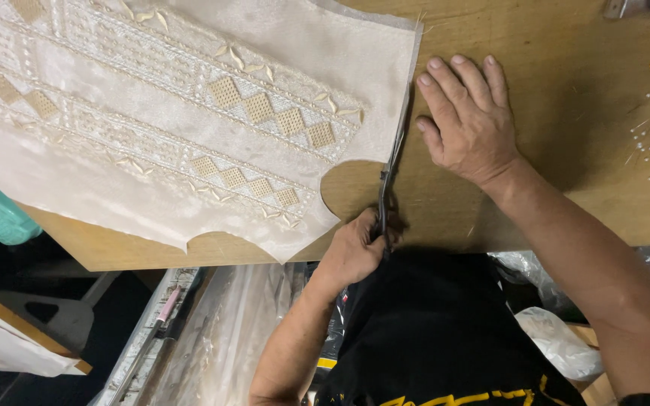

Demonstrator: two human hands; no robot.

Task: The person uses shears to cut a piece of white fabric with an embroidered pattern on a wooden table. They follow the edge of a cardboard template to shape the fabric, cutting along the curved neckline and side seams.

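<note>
The left hand [355, 248] has its fingers curled tight around the handles of dark scissors [390, 177], whose blades run up along the straight edge of the embroidered cream fabric [189, 113] lying on the wooden counter [566, 150]; the right hand [466, 120] lies just beside the blades, fingers pressed together and flat on bare wood, not on the cloth. With nothing pinning the fabric, it could creep or bunch ahead of the blades, so the cut might wander into the stitched panel. The right fingers sit close enough to risk a nick.
</note>
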